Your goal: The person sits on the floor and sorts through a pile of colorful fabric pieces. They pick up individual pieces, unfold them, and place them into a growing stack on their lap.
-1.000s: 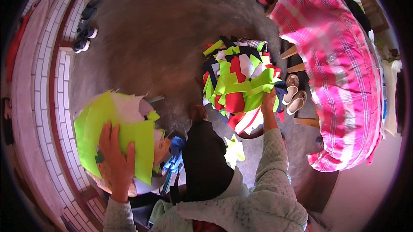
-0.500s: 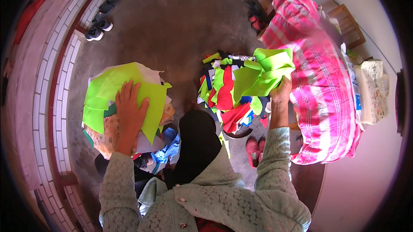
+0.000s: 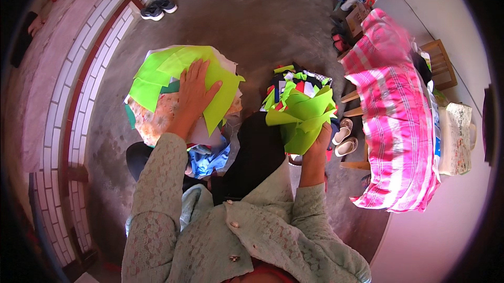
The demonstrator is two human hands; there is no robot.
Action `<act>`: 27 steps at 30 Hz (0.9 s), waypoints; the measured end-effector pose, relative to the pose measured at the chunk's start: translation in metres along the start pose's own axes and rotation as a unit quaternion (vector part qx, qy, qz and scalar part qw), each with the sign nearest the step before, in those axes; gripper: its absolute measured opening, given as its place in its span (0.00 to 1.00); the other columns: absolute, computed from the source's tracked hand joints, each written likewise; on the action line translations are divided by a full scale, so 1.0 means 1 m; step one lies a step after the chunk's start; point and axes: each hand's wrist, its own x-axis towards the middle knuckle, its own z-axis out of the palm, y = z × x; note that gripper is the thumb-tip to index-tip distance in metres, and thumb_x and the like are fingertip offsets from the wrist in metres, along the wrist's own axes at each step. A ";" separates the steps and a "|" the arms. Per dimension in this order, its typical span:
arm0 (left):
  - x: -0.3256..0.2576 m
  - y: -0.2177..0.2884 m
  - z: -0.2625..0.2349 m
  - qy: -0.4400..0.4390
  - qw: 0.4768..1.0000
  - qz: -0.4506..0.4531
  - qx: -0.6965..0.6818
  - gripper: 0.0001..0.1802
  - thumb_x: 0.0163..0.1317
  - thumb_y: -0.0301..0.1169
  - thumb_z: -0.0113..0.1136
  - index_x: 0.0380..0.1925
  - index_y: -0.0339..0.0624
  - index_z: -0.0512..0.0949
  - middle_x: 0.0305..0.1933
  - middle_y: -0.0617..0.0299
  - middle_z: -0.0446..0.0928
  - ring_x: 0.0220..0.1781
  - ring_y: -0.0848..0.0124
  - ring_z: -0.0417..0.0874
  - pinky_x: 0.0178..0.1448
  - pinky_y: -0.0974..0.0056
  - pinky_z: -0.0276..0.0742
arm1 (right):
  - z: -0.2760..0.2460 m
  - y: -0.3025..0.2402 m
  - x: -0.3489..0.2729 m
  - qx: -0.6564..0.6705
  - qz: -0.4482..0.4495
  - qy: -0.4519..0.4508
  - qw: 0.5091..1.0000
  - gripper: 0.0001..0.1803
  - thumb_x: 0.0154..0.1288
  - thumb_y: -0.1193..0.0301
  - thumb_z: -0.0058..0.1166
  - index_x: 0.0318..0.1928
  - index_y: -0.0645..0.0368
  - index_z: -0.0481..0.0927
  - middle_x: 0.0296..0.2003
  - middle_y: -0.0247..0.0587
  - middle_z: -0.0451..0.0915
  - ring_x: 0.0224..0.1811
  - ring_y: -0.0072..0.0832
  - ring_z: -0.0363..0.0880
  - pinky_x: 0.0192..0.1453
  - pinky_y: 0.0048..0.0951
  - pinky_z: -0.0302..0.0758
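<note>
My left hand (image 3: 195,93) lies flat, fingers stretched, on a lime-green fabric piece (image 3: 223,86). Under that are more green pieces and a floral cloth (image 3: 152,120), in a rounded heap at the left. My right hand (image 3: 316,145) is closed round a bunch of lime-green fabric pieces (image 3: 304,118), their loose ends fanning upward. Partly hidden behind this bunch is a pile of mixed scraps (image 3: 286,86) in red, white, black and green. Blue cloth (image 3: 209,158) sits below the left heap, beside my dark-clothed leg (image 3: 257,149).
A pink plaid cloth (image 3: 391,136) covers furniture along the right wall, with wooden legs showing beneath. Pale slippers (image 3: 344,139) rest between it and my right hand. Dark shoes (image 3: 157,9) stand by the white brick edging (image 3: 79,81). A cardboard box (image 3: 357,18) is at the far right.
My right hand has drawn the green bunch nearer to my body, away from the scrap pile. My left hand still rests on the left heap. The whole view has shifted.
</note>
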 end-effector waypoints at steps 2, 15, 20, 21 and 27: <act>-0.002 0.002 -0.004 0.028 0.999 0.024 0.016 0.35 0.56 0.49 0.55 0.61 0.42 0.63 0.66 0.50 0.60 0.70 0.54 0.57 0.70 0.46 0.47 | -0.005 0.005 -0.003 0.068 0.028 -0.046 0.996 0.21 0.70 0.66 0.40 0.58 0.65 0.68 0.54 0.54 0.72 0.56 0.44 0.73 0.62 0.48 0.68; -0.062 0.135 -0.035 -0.060 0.894 -0.010 -0.443 0.32 0.45 0.31 0.70 0.52 0.39 0.71 0.62 0.52 0.66 0.65 0.59 0.66 0.67 0.59 0.58 | 0.034 0.025 -0.021 -0.001 0.026 -0.140 0.990 0.22 0.72 0.61 0.38 0.58 0.63 0.68 0.54 0.51 0.73 0.56 0.43 0.73 0.62 0.46 0.68; -0.059 0.146 -0.040 -0.040 0.864 0.026 -0.501 0.25 0.47 0.27 0.69 0.48 0.40 0.73 0.60 0.55 0.68 0.64 0.62 0.67 0.66 0.61 0.60 | 0.042 0.038 -0.025 -0.047 -0.005 -0.050 0.998 0.20 0.71 0.62 0.42 0.57 0.61 0.69 0.51 0.47 0.75 0.50 0.38 0.76 0.56 0.39 0.74; -0.058 0.143 -0.040 -0.035 0.861 0.028 -0.507 0.23 0.48 0.27 0.67 0.46 0.39 0.74 0.57 0.55 0.71 0.60 0.63 0.70 0.63 0.62 0.62 | 0.041 0.039 -0.024 -0.061 -0.015 -0.051 0.997 0.20 0.71 0.63 0.43 0.56 0.61 0.69 0.50 0.46 0.75 0.50 0.37 0.77 0.56 0.39 0.74; -0.057 0.111 -0.078 -0.152 0.733 -0.100 -0.655 0.06 0.62 0.24 0.55 0.38 0.36 0.76 0.40 0.67 0.77 0.42 0.83 0.73 0.48 0.74 0.68 | 0.051 0.027 -0.022 -0.261 -0.209 -0.063 0.940 0.18 0.68 0.69 0.48 0.56 0.61 0.68 0.47 0.43 0.77 0.47 0.35 0.78 0.53 0.39 0.77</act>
